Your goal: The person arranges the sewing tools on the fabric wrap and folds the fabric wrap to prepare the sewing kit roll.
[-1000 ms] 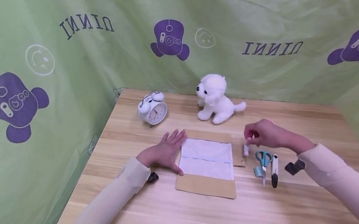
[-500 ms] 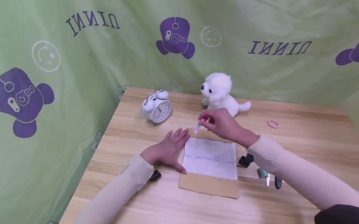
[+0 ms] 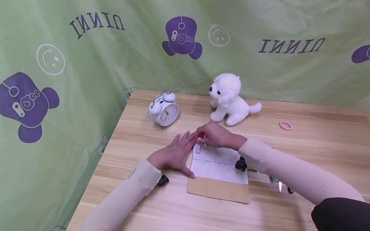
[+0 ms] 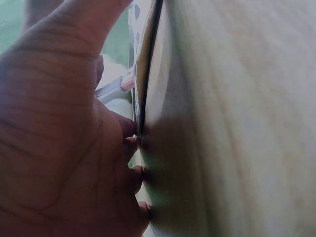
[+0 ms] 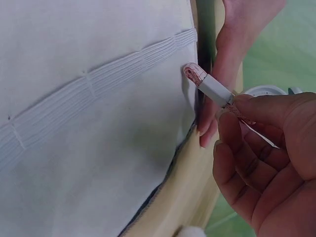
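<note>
Right hand pinching bundle, white fabric

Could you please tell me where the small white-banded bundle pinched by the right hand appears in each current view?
Head: the bundle is near the centre, just below the right hand, over the white cloth's upper left.
Left wrist: left of centre, above the middle, past the left hand.
Right wrist: right of centre, slightly above the middle, at the right hand's fingertips.
Shared landmark: the left hand, visible in all three.
</note>
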